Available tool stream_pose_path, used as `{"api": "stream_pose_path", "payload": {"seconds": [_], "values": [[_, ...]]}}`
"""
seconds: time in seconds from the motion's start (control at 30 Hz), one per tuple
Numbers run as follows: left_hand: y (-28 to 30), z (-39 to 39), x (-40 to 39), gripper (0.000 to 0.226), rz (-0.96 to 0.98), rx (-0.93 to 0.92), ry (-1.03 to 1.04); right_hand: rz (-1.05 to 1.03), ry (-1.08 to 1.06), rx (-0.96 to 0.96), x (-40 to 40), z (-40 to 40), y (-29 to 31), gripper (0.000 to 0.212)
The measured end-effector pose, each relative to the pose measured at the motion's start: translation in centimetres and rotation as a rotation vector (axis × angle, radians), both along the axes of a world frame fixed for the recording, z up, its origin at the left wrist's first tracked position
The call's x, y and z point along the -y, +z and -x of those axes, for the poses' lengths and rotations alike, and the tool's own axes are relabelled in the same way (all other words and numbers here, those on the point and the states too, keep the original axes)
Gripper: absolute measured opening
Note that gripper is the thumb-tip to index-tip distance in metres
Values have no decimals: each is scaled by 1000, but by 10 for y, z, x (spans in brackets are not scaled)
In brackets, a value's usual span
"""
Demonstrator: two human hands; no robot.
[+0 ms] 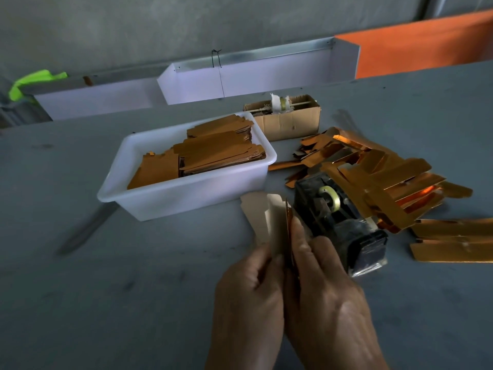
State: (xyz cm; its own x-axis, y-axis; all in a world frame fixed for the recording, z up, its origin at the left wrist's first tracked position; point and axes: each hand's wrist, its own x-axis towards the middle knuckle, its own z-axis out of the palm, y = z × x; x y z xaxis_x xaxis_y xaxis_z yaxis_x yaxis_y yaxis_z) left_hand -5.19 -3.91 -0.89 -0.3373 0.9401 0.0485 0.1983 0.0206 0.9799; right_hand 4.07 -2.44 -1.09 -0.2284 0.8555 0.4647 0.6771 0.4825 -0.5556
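Observation:
My left hand (248,297) and my right hand (325,292) together hold a folded card blank (266,220) upright, its pale inner side toward me and a copper edge showing. Both hands pinch it from either side, low in the middle of the view. Right beside my right hand stands a black tape dispenser (338,220) with a yellowish tape roll.
A white plastic tub (186,193) with stacked copper card blanks stands to the left. A loose heap of shiny copper blanks (386,182) lies right of the dispenser. Behind the tub is a small cardboard box (290,121). White trays (240,78) line the far edge of the grey table.

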Motion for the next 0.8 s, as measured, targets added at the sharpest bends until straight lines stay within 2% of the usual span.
{"api": "stream_pose_path", "payload": {"seconds": [0.23, 0.37, 0.53, 0.67, 0.8], "values": [[9, 4, 9, 17, -6, -46, -88, 113, 203, -64, 5, -10, 3, 79], [9, 13, 12, 32, 48, -50, -142, 244, 213, -252, 0, -19, 8, 51], [12, 19, 15, 15, 136, 34, -329, 454, 9, -446, -11, -25, 13, 50], [13, 21, 14, 17, 195, 125, -376, 825, 138, -870, -21, -29, 12, 38], [16, 20, 16, 25, 265, 177, -353, 1034, 299, -1011, -20, -34, 10, 14]]}}
